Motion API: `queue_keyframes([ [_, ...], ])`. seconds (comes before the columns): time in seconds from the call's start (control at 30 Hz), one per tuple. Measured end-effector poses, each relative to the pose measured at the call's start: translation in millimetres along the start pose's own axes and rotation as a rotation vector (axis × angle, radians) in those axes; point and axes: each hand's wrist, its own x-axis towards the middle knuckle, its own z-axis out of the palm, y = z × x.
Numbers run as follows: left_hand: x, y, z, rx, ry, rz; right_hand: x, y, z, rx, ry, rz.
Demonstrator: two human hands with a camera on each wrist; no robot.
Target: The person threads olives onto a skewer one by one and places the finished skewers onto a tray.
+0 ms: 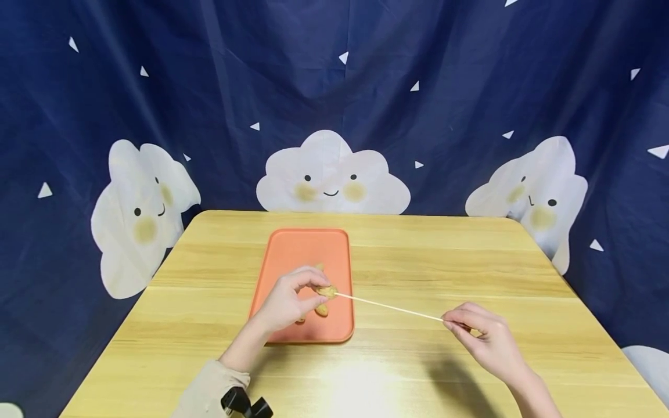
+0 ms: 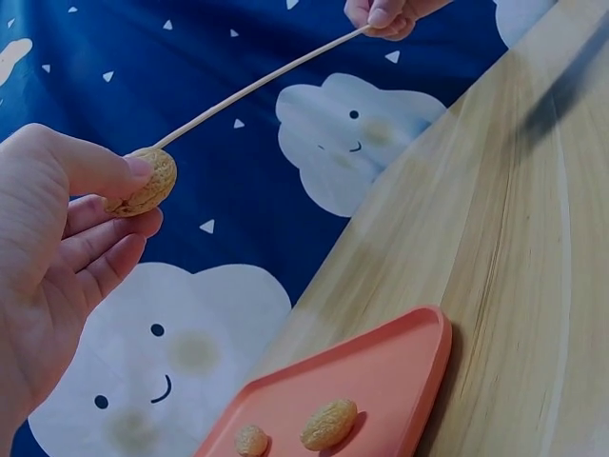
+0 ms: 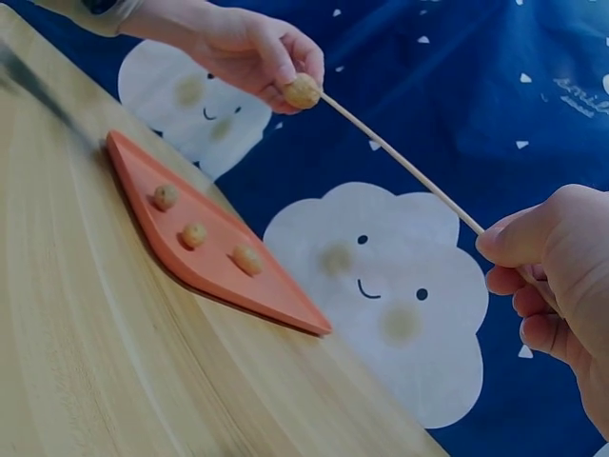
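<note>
My left hand [image 1: 287,302] pinches a tan, wrinkled, oval food piece [image 2: 152,183] between thumb and fingers, above the orange tray [image 1: 298,247]. One end of a thin pale wooden skewer [image 1: 389,305] meets this piece; how deep it goes in cannot be seen. Toward the other end, off to the right over the table, my right hand [image 1: 483,337] grips the skewer between thumb and curled fingers. On the tray lie 3 more such pieces, among them a middle one [image 3: 193,235] and an oval one [image 2: 329,425]; the left hand partly hides them in the head view.
The tray lies on a light wooden table [image 1: 444,255], left of its middle. Behind the table hangs a dark blue curtain [image 1: 298,64] with smiling clouds and small white triangles. A black strap device [image 1: 245,403] sits at the left wrist.
</note>
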Motion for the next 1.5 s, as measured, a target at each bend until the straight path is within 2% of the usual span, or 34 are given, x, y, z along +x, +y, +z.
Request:
queue_keyframes([
  [0.3,0.4,2.2,0.7,0.02,0.001,0.019,0.8,0,0,0.014,0.011,-0.018],
  [0.7,-0.4,4.1,-0.5,0.022,-0.007,-0.003,3.4,-4,1,0.024,0.015,-0.033],
  [1.1,-0.3,4.1,-0.5,0.028,-0.016,-0.011,23.5,-33,-2,0.057,0.018,-0.07],
  [1.5,-1.2,4.1,-1.3,0.011,-0.019,-0.022,21.7,-30,0,0.057,0.008,-0.061],
])
